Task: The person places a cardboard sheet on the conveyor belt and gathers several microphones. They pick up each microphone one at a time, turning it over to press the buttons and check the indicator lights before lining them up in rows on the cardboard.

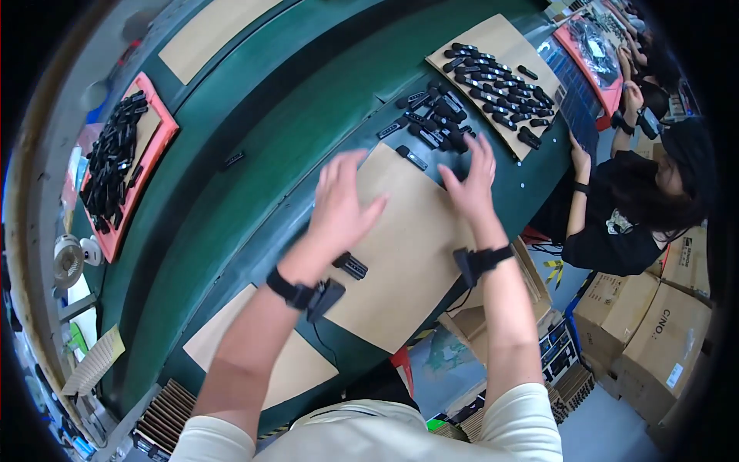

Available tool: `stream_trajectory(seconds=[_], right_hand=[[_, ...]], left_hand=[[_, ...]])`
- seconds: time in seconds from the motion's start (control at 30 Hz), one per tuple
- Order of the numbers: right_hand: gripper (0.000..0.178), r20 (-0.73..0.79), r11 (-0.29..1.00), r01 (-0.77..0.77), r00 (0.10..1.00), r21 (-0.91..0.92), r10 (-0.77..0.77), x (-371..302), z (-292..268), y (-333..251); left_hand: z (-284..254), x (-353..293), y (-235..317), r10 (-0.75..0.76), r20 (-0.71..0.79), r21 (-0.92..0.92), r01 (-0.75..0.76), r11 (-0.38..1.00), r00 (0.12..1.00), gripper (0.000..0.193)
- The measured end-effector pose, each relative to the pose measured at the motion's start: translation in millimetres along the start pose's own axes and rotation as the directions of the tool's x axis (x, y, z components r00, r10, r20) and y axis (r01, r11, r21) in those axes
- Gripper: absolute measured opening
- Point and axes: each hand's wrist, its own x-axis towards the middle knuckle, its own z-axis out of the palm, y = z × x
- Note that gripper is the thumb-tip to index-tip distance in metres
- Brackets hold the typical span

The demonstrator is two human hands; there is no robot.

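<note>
Over a brown cardboard sheet (pixel 408 254) on the green work surface, my left hand (pixel 342 202) is open, thumb spread away from the fingers. My right hand (pixel 474 181) is open too, above the sheet's far right side, with its fingers stretched out. Neither holds anything. A small black microphone (pixel 412 158) with a round foam head lies at the sheet's far edge, between the hands. Another black microphone (pixel 351 266) rests by my left wrist, partly hidden. Just beyond my right fingertips is a loose heap of similar microphones (pixel 435 115).
A cardboard board (pixel 494 32) at the far right carries rows of microphones. Left, across a dark belt, stands a pink tray (pixel 163 115) heaped with black pieces; one black piece (pixel 234 159) lies on the belt. A co-worker (pixel 623 200) sits right, near stacked cartons (pixel 662 346).
</note>
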Motion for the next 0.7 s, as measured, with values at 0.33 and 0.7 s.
stream_trajectory(seconds=[0.33,0.7], right_hand=[[0.128,0.413,0.978,0.025,0.908,-0.207,0.064,88.0,13.5,25.1],[0.105,0.409,0.992,0.020,0.910,0.126,-0.071,82.4,23.6,26.2]], left_hand=[[47.9,170.8,-21.0,0.089,0.406,0.111,-0.145,0.983,0.909,0.090],[93.1,179.1,-14.4,0.054,0.515,0.125,-0.138,0.982,0.855,0.103]])
